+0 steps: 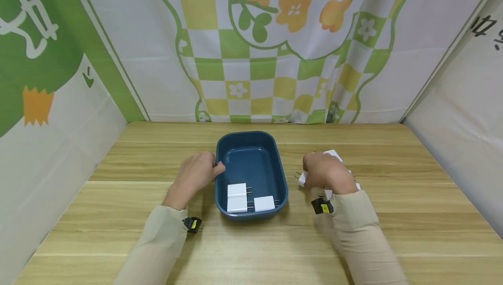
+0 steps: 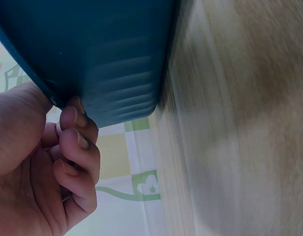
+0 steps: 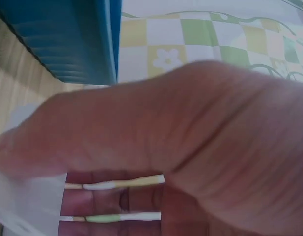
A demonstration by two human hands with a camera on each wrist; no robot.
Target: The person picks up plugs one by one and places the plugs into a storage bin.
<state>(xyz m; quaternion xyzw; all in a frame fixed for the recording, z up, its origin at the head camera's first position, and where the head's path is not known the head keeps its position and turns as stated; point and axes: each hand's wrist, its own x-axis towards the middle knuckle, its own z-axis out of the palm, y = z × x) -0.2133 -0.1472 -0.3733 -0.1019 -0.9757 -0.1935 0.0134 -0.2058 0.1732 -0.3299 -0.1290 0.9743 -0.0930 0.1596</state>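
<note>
My left hand (image 1: 196, 170) pinches the left rim of a dark blue bin (image 1: 251, 163), thumb over the edge and fingers outside, as the left wrist view shows. Three white charger plugs lie at the bin's near end: two side by side (image 1: 237, 190) on the left and one (image 1: 264, 204) on the right, prongs pointing right. To the right of the bin, my right hand (image 1: 328, 172) is over a group of white plugs (image 1: 333, 155), partly hiding them. In the right wrist view, it grips a white charger plug (image 3: 31, 199) under the thumb, two prongs facing the palm.
The bin stands on a wood-grain table (image 1: 118, 215). A patterned curtain (image 1: 263, 71) hangs behind the table's far edge, with fabric walls on the left and right. Another plug (image 1: 302, 179) shows at the left of my right hand, prongs pointing left.
</note>
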